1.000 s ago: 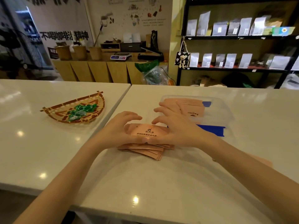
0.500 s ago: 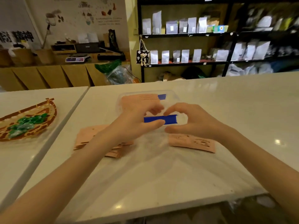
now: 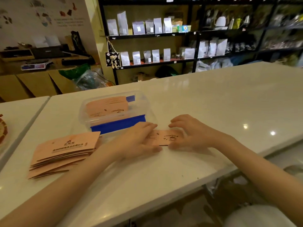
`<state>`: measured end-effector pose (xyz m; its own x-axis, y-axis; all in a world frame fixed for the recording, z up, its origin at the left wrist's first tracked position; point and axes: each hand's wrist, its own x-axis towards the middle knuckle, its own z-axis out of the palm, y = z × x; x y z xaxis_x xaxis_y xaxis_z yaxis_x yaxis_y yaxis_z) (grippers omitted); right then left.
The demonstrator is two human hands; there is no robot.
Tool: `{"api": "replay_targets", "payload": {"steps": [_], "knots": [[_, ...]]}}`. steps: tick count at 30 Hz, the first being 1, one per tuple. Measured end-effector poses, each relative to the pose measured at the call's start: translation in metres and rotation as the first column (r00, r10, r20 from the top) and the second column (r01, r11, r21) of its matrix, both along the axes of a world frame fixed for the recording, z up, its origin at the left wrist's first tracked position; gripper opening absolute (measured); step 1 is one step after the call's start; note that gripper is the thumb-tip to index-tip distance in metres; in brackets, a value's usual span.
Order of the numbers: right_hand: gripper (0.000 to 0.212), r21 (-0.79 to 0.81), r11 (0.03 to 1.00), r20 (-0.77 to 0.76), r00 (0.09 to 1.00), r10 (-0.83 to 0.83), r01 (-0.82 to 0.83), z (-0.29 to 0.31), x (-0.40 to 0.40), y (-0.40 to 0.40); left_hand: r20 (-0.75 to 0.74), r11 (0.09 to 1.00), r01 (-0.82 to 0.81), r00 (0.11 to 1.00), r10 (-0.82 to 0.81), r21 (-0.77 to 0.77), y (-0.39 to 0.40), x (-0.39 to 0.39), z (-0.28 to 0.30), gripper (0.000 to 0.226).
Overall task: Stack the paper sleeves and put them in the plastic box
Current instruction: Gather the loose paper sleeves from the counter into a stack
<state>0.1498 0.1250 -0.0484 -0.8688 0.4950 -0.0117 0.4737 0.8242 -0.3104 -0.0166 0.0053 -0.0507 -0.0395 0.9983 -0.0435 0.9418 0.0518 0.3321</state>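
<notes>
A single pink paper sleeve (image 3: 165, 139) with a coffee-cup print lies flat on the white counter, just in front of the plastic box. My left hand (image 3: 139, 140) pinches its left end and my right hand (image 3: 191, 133) holds its right end, fingers curled over it. The clear plastic box (image 3: 142, 102) with blue clips stands behind, with pink sleeves (image 3: 106, 107) lying inside. To the left, a loose fanned pile of pink sleeves (image 3: 64, 153) rests on the counter, apart from both hands.
The white counter (image 3: 213, 102) runs to the right; its near edge drops off at lower right. A woven basket (image 3: 2, 130) shows at the far left edge on the adjoining table. Shelves of bags stand behind the counter.
Both hands left the fanned pile and moved right to the lone sleeve in front of the box. The view has swung right, so the basket is nearly out of frame.
</notes>
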Motion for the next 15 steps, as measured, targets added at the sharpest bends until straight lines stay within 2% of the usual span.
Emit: {"api": "replay_targets", "payload": {"steps": [8, 15], "knots": [[0.063, -0.073, 0.997, -0.055, 0.999, 0.0, -0.004, -0.0023, 0.0019, 0.0005, 0.044, 0.997, -0.035, 0.999, 0.032, 0.07, 0.0003, -0.0027, -0.0079, 0.066], [0.059, -0.054, 0.998, -0.065, 0.997, 0.029, -0.032, 0.0023, -0.0005, -0.0001, 0.048, 0.994, -0.046, 0.998, 0.041, 0.101, -0.0022, -0.0023, -0.006, 0.066]]}}
